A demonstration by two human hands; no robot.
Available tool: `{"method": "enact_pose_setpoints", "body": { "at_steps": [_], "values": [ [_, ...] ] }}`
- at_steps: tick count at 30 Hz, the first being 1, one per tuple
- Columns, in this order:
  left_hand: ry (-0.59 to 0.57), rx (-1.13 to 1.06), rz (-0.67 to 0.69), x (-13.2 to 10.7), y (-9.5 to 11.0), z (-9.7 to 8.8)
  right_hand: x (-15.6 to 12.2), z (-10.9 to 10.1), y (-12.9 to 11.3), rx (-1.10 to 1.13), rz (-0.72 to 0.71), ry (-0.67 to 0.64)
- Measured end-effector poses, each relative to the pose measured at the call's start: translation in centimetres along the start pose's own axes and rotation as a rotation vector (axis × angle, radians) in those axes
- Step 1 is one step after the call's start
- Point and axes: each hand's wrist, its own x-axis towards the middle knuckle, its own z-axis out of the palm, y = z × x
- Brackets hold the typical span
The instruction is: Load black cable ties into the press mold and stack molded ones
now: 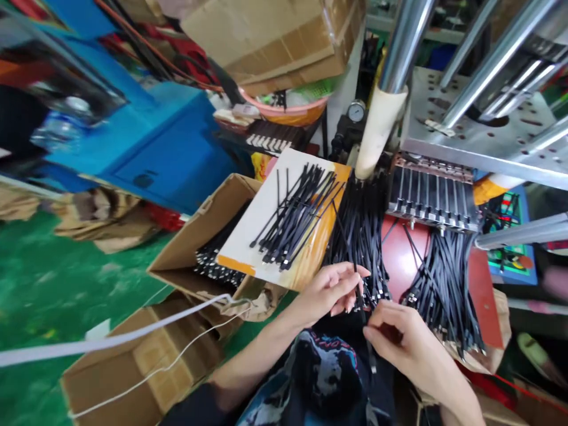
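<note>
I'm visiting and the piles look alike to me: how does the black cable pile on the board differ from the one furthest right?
The board pile lies on a white-and-orange board; the right-hand pile lies on a red surface. The board pile slants toward the picture's lower left; the right-hand pile spreads downward. The board pile looks looser; the right-hand pile looks denser. Both are black cables with small pale or shiny ends.

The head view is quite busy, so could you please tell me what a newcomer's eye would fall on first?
Probably the black cables heaped on the white board at centre, with the left hand and right hand to its lower right. Next come the shiny metal columns at upper right and the bright blue cabinet at upper left.
</note>
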Motion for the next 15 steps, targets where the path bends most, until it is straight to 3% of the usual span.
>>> {"method": "enact_pose_setpoints", "body": {
  "at_steps": [1, 4, 6, 8, 11, 15],
  "values": [
    [-0.013, -0.027, 0.018, 0.3, -0.1, 0.7, -0.8, -0.7, 0.9, -0.038, 0.046, 0.031],
    [-0.095, 0.031, 0.036, 1.1, 0.0, 2.4, -2.4, -3.1, 5.8, -0.376, 0.278, 0.511],
    [-0.142, 0.118, 0.009, 1.8, 0.2, 3.3, -2.8, -4.4, 8.9, -0.586, 0.367, 0.714],
    [-0.158, 0.234, -0.025, 3.0, 0.2, 4.1, -3.1, -4.8, 10.2, -0.575, 0.342, 0.734],
    [-0.17, 0.323, -0.018, 4.9, -0.2, 5.4, -3.9, -3.8, 8.4, -0.215, 0.268, 0.695],
    [-0.219, 0.182, 0.016, 6.1, -0.2, 6.5, -5.1, -1.1, 4.8, 0.243, 0.218, 0.428]
  ]
}}
